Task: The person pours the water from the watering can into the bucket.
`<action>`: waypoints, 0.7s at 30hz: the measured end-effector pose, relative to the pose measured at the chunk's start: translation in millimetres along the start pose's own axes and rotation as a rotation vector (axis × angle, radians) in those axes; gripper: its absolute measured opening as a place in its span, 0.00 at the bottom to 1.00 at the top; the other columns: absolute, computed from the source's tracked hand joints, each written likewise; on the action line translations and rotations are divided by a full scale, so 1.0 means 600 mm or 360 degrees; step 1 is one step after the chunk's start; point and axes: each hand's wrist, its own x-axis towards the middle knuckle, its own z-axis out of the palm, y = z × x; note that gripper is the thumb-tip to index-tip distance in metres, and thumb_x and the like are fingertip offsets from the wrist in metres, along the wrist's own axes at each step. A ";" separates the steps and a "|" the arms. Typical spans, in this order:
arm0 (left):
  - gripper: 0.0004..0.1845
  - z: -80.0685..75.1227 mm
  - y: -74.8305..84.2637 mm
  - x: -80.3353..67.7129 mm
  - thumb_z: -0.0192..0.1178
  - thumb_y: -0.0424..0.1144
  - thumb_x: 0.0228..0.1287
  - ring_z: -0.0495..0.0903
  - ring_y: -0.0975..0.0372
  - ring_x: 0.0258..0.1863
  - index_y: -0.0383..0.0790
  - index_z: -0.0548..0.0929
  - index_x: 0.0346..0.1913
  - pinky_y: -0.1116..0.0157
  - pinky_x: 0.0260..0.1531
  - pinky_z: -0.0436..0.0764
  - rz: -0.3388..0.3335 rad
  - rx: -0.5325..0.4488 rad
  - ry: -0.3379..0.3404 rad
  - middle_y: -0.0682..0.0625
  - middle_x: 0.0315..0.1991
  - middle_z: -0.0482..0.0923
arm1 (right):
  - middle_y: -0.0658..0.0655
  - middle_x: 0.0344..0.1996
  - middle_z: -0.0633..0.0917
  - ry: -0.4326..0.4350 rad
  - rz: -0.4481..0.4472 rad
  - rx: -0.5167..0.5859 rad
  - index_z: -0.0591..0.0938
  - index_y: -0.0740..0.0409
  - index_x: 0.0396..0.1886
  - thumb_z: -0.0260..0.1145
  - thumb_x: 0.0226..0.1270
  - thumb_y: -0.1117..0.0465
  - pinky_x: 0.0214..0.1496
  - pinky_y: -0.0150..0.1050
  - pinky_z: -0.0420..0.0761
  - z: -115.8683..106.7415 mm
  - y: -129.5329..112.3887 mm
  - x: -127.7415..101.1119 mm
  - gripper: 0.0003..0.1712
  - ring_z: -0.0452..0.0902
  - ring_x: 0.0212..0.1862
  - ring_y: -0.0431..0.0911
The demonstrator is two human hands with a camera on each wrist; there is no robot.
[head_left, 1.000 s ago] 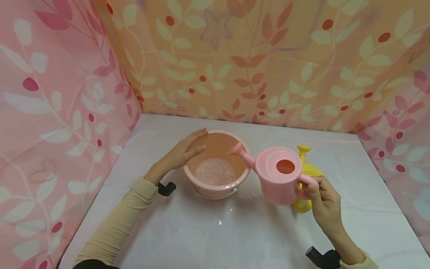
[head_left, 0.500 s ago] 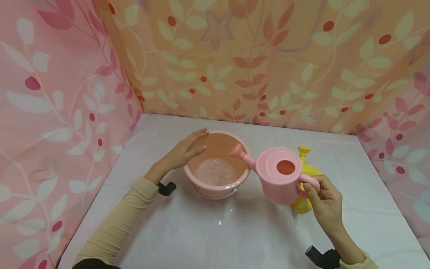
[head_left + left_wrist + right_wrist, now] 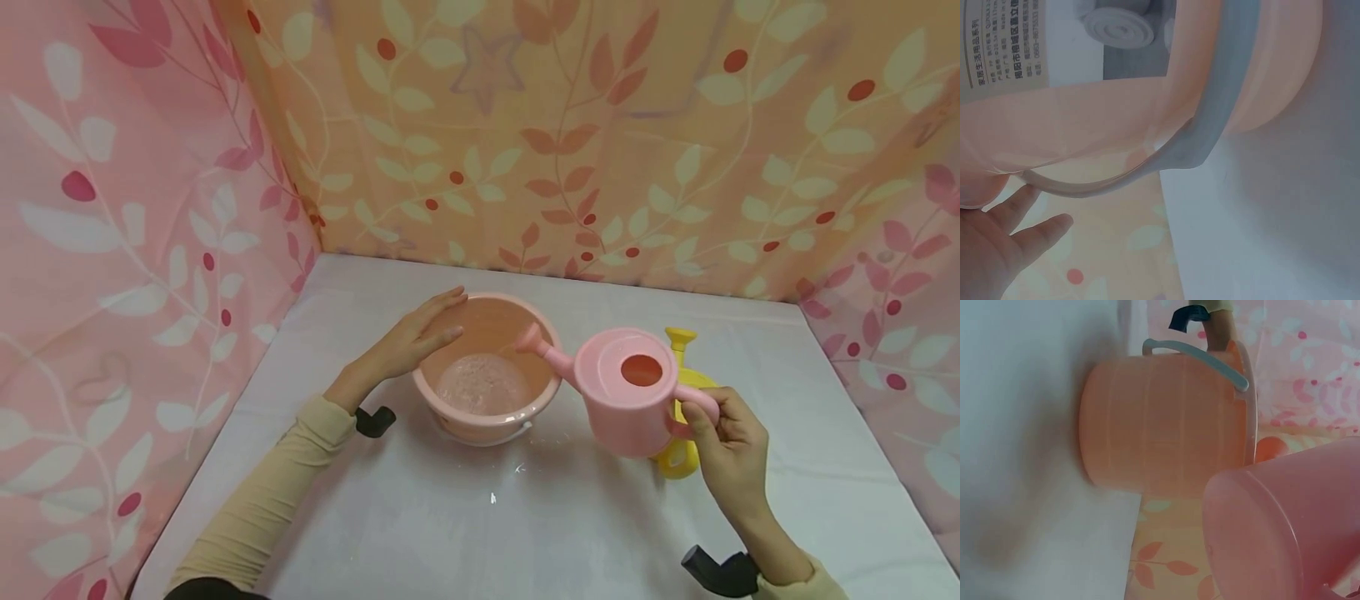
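Note:
A pink bucket [image 3: 480,427] with a little water [image 3: 480,385] in it stands on the white table [image 3: 450,533]. My left hand [image 3: 420,333] rests on the bucket's left rim with its fingers straight. In the left wrist view the fingers [image 3: 1016,231] lie by the bucket [image 3: 1085,119] and its grey handle [image 3: 1210,119]. My right hand [image 3: 722,442] grips the handle of a pink watering can [image 3: 626,400], held just right of the bucket. The can's spout [image 3: 531,337] reaches over the bucket's right rim. The right wrist view shows the can [image 3: 1285,531] beside the bucket [image 3: 1160,431].
A yellow watering can [image 3: 679,340] stands on the table right behind the pink one, mostly hidden. Patterned fabric walls [image 3: 570,150] close in the table on the left, back and right. Small water drops [image 3: 517,468] lie in front of the bucket.
The pink watering can has drifted slightly right and down in my right hand. The left hand stays on the bucket's rim.

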 end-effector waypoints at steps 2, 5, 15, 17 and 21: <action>0.33 0.000 0.000 0.000 0.47 0.59 0.67 0.49 0.62 0.71 0.47 0.61 0.70 0.50 0.68 0.54 -0.0005 -0.0001 -0.0004 0.57 0.72 0.51 | 0.51 0.34 0.82 0.0011 0.0006 -0.0063 0.73 0.83 0.37 0.56 0.58 0.82 0.31 0.25 0.79 0.001 0.000 0.002 0.07 0.78 0.29 0.36; 0.33 0.000 0.000 0.000 0.47 0.59 0.67 0.48 0.63 0.71 0.48 0.60 0.70 0.51 0.68 0.54 -0.0011 -0.0001 -0.0011 0.57 0.72 0.51 | 0.51 0.33 0.81 0.0026 0.0005 -0.0129 0.73 0.82 0.37 0.57 0.58 0.82 0.30 0.24 0.79 0.002 -0.001 0.005 0.07 0.76 0.26 0.36; 0.31 0.000 0.001 -0.001 0.47 0.58 0.67 0.49 0.63 0.71 0.50 0.60 0.70 0.51 0.67 0.55 -0.0016 0.0003 -0.0009 0.56 0.72 0.51 | 0.49 0.32 0.81 0.0047 -0.0047 -0.0072 0.74 0.82 0.38 0.57 0.58 0.81 0.29 0.25 0.79 0.000 0.003 0.022 0.07 0.80 0.30 0.37; 0.31 -0.001 0.002 -0.001 0.47 0.58 0.67 0.49 0.63 0.71 0.51 0.60 0.70 0.51 0.67 0.55 -0.0018 0.0001 -0.0009 0.54 0.73 0.51 | 0.50 0.32 0.81 0.0043 -0.0047 -0.0052 0.74 0.82 0.38 0.57 0.58 0.81 0.29 0.25 0.79 0.000 0.006 0.024 0.07 0.80 0.30 0.37; 0.31 0.000 0.002 -0.001 0.48 0.58 0.67 0.49 0.64 0.71 0.51 0.60 0.70 0.53 0.68 0.55 -0.0028 -0.0007 -0.0011 0.57 0.72 0.51 | 0.51 0.32 0.82 0.0020 -0.0056 0.0091 0.74 0.82 0.37 0.57 0.58 0.81 0.28 0.27 0.80 -0.002 0.011 0.029 0.07 0.81 0.30 0.37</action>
